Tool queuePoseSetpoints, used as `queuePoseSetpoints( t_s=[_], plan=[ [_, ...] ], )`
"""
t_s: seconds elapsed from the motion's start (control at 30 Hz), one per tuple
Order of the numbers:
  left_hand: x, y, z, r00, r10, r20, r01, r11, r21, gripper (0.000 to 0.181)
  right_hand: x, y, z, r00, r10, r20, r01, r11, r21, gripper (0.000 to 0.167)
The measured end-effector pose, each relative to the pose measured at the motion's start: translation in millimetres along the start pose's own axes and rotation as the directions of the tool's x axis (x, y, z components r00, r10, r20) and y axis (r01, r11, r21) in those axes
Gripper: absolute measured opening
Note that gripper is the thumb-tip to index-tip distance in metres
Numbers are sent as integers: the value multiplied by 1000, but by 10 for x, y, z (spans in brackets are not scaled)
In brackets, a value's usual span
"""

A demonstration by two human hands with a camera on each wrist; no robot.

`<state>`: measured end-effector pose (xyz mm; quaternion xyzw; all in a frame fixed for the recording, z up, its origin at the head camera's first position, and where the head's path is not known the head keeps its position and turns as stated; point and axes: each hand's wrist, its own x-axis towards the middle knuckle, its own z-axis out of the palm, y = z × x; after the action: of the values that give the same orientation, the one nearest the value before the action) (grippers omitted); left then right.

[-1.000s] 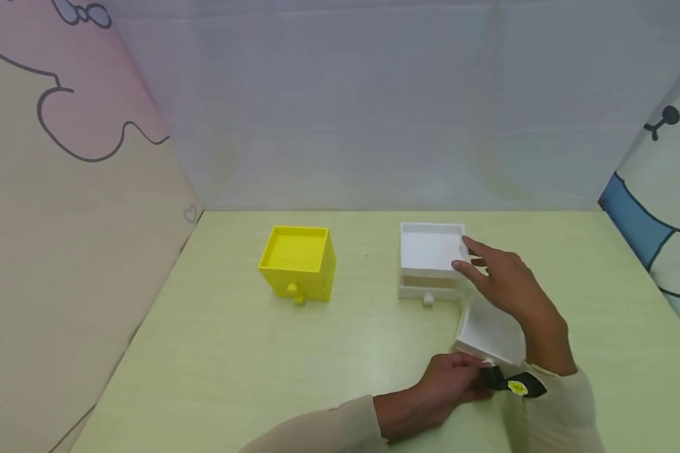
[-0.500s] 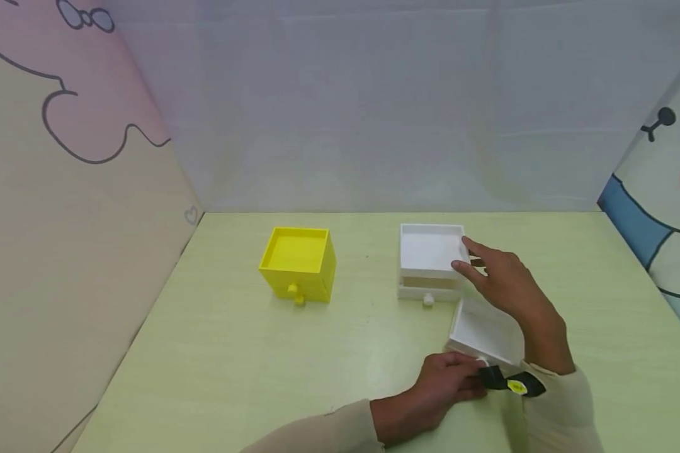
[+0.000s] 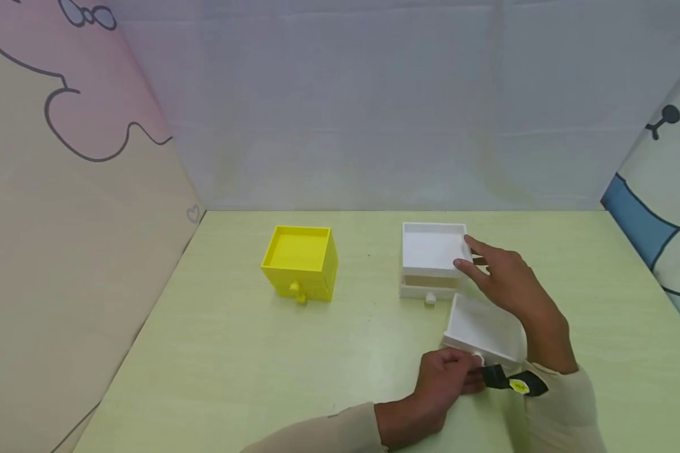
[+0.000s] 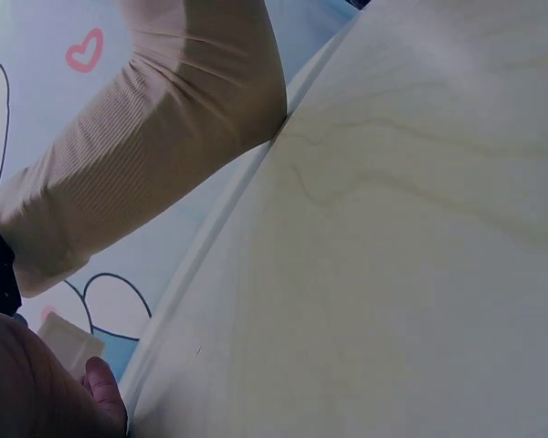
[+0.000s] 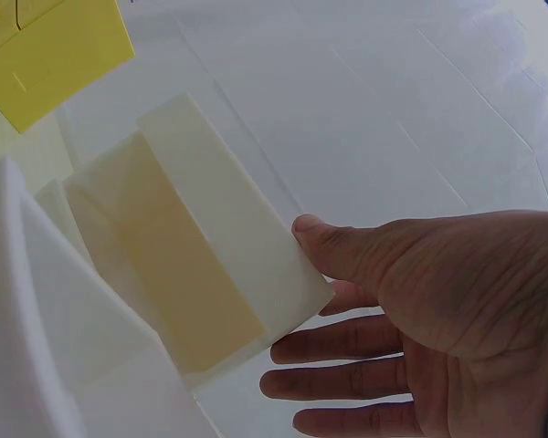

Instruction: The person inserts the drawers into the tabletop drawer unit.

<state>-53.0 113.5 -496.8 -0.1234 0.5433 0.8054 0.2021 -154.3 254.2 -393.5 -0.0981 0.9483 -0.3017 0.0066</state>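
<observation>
At the right of the table, the white box (image 3: 430,245) has a shallow tray top. An uncovered gap shows above its lower drawer (image 3: 416,292), which has a small knob. My right hand (image 3: 512,280) touches the box's right side with thumb and index finger; in the right wrist view its other fingers stretch out straight. A loose white drawer (image 3: 481,324) lies angled in front of the box, partly behind my right forearm. My left hand (image 3: 442,380) pinches that drawer's knob (image 3: 478,359). Mostly the back of the left hand (image 4: 36,392) shows in the left wrist view.
A yellow drawer box (image 3: 299,264) with knobs on its front stands left of the white one. Printed cloth walls (image 3: 340,113) enclose the back and sides of the pale table (image 3: 232,365). A black band (image 3: 515,382) circles my right wrist.
The left hand has shifted the loose drawer slightly left and away from me, toward the front of the white box. My right hand stays at the box's side.
</observation>
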Motion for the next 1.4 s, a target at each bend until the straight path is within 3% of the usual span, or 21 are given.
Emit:
queuePoseSetpoints(
  t_s=[0.23,0.4,0.73,1.07,1.4],
  plan=[
    [-11,16,11,997,62,-49,-63,998,-20,2,9,-10,2,1000,19,5,-19,1000,-10,66],
    [-27,32,1,988,149,-31,-151,987,-62,5,25,-17,11,999,31,9,-31,999,-17,67],
    [-59,9,2,966,254,-42,-256,965,-54,8,30,-9,9,999,32,12,-32,999,-11,68],
    [-60,35,-10,958,283,-44,-285,958,-29,8,37,-13,21,999,49,14,-49,999,-24,70],
    [-30,119,-34,928,368,-62,-369,929,-13,10,25,-51,20,998,65,23,-65,998,-7,69]
  ],
)
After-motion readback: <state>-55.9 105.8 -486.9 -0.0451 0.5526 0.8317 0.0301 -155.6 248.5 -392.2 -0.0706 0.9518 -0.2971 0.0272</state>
